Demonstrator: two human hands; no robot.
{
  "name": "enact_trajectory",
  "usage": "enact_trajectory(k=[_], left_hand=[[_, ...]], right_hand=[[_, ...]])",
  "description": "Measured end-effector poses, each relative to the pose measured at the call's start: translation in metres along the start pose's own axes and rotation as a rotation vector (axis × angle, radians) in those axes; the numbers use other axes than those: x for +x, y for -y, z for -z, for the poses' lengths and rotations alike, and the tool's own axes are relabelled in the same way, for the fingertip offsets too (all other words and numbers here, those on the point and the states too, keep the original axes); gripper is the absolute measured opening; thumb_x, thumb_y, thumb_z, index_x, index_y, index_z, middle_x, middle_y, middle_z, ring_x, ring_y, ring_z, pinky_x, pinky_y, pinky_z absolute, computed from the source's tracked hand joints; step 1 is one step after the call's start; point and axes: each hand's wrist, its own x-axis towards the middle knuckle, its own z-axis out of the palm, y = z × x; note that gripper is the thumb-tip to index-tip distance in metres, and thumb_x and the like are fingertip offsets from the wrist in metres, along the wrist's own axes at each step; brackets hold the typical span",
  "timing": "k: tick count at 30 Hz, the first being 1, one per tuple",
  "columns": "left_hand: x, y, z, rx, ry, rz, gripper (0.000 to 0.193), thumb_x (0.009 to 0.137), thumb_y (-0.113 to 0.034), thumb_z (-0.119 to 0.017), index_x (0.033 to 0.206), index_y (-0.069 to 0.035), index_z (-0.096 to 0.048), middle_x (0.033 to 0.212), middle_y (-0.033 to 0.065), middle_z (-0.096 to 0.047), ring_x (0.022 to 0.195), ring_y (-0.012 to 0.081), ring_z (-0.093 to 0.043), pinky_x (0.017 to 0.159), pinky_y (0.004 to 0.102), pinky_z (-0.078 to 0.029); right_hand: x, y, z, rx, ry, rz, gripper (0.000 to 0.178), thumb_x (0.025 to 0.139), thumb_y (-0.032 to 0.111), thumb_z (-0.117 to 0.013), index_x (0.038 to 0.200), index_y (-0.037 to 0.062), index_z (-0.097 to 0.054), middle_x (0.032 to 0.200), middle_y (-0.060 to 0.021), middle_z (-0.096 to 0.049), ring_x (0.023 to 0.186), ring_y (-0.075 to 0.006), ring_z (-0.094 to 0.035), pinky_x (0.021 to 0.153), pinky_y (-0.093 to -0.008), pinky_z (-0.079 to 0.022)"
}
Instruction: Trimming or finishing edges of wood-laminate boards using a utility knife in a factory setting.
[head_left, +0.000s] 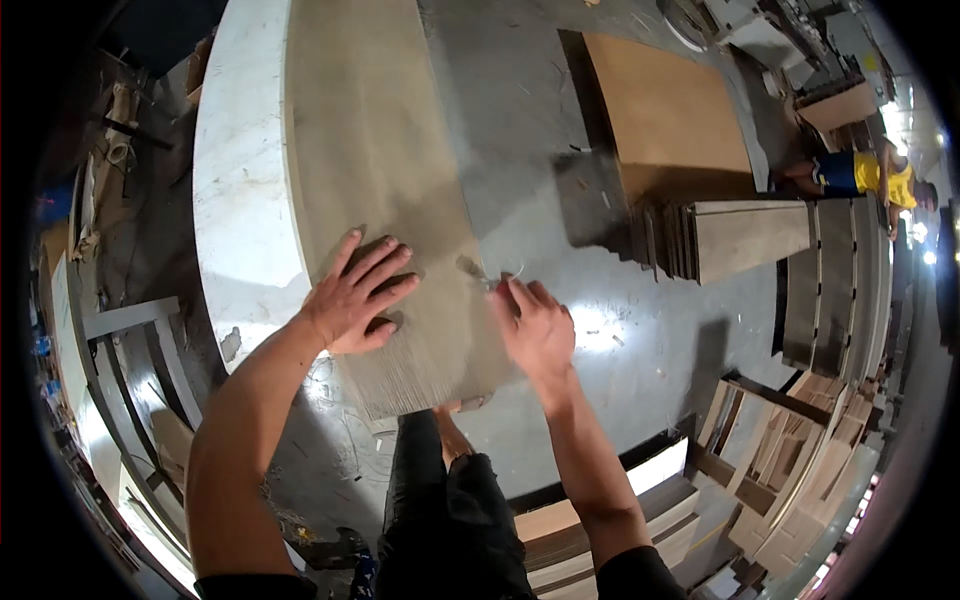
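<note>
A long grey-brown board with a wood-like surface stretches away in front of me; its near end shows fine ridged lines. My left hand lies flat on the board with fingers spread, holding nothing. At the board's right edge my right hand is closed, thumb and fingers pinched round something small that they mostly hide. A thin pale curl shows by its fingertips. Beneath the board on its left is a white, scuffed surface.
To the right, a brown sheet lies near a stack of boards. Wooden pieces and frames crowd the lower right; more boards lie near my legs. A metal frame stands at left. A person in yellow is far right.
</note>
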Motion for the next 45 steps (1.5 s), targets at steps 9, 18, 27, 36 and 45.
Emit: enact_trajectory(k=[9,18,27,36,45], left_hand=[[0.005,0.004,0.007,-0.008,-0.053,-0.023,0.073,0.083,-0.053,-0.067,0.149,-0.026,-0.054,0.162,0.009,-0.04,0.153,0.0301,-0.031,0.126,0.0663,-0.009],[0.001,0.007,0.009,-0.03,-0.181,-0.018,0.068,0.079,-0.053,-0.069,0.14,-0.024,-0.062,0.153,0.0074,-0.052,0.143,0.0266,-0.047,0.126,0.0625,-0.017],[-0.001,0.0,0.013,-0.086,-0.168,0.089,0.062,0.084,-0.045,-0.069,0.144,-0.031,-0.059,0.159,0.0052,-0.045,0.15,0.0245,-0.037,0.128,0.0602,-0.008],[-0.005,-0.013,-0.02,-0.194,-0.685,1.086,0.074,0.088,-0.032,-0.061,0.155,-0.008,-0.042,0.164,0.0237,-0.032,0.153,0.0504,-0.019,0.124,0.0651,-0.01],[0.013,-0.024,-0.015,0.172,-0.693,1.14,0.05,0.099,-0.043,-0.057,0.132,-0.007,-0.065,0.133,0.0172,-0.063,0.121,0.0442,-0.059,0.108,0.0588,-0.04]], right_hand=[[0.174,0.035,-0.019,0.091,0.018,-0.042,0.033,0.1,0.043,-0.06,0.113,0.0162,-0.073,0.104,-0.0142,-0.071,0.098,-0.0402,-0.068,0.084,-0.0481,-0.055],[0.096,-0.001,-0.009,0.481,0.157,-0.23,0.041,0.097,0.037,-0.069,0.115,0.0002,-0.069,0.087,-0.0135,-0.069,0.078,-0.0188,-0.062,0.075,-0.0346,-0.052],[-0.065,-0.016,-0.014,0.787,0.19,-0.471,0.032,0.096,0.03,-0.074,0.107,0.0003,-0.07,0.09,-0.0091,-0.068,0.085,-0.0128,-0.062,0.078,-0.0299,-0.051],[-0.014,-0.007,-0.005,0.365,0.491,-0.355,0.06,0.092,0.055,-0.069,0.127,0.0066,-0.065,0.112,-0.0217,-0.073,0.11,-0.039,-0.069,0.091,-0.0453,-0.054],[-0.035,-0.027,-0.041,0.465,0.55,-0.294,0.072,0.094,0.068,-0.059,0.134,0.0087,-0.06,0.122,-0.0199,-0.069,0.114,-0.0399,-0.065,0.097,-0.0463,-0.052]])
